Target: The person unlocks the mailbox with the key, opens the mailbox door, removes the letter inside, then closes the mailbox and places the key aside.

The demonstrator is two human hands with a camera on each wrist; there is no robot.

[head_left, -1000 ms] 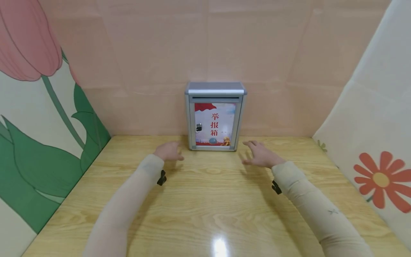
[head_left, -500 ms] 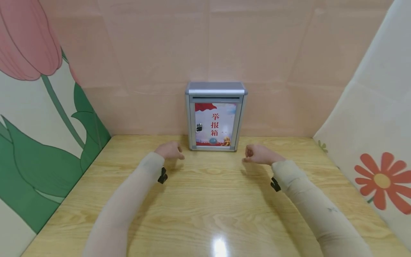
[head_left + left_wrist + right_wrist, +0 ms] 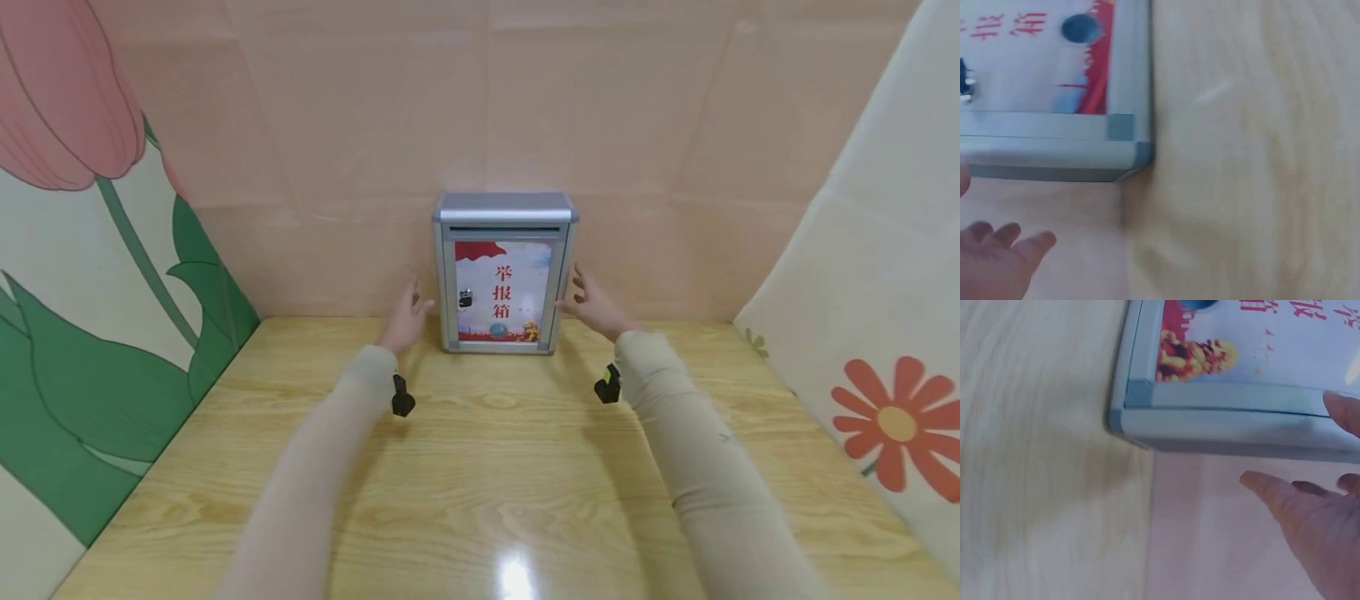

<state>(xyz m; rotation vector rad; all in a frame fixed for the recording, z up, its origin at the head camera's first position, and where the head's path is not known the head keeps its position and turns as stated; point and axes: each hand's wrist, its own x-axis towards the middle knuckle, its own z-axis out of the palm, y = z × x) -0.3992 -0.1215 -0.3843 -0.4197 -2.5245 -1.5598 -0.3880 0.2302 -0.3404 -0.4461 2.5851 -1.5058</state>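
Note:
A silver metal drop box [image 3: 500,275] stands upright at the back of the wooden table, with a slot [image 3: 504,228] near its top, red Chinese characters and a small dark padlock [image 3: 465,298] on its front. Beside its left wall is my left hand [image 3: 405,321], fingers spread and extended. My right hand [image 3: 598,308] stands at the right wall, fingers spread, the thumb tip overlapping the box's edge in the head view. In the right wrist view, the thumb [image 3: 1342,412] lies over the frame's front edge while the other fingers extend behind. Neither hand grips anything.
The wooden table [image 3: 480,467] stretches toward me in front of the box. Close behind the box hangs a pinkish backdrop [image 3: 337,167]. Flower-printed panels [image 3: 67,333] border the left and right sides. A black wrist camera [image 3: 402,396] is strapped under each sleeve.
Both hands have risen from near the table and moved inward to the sides of the box. The right fingers, curled half a second ago, are now spread. The box has not moved.

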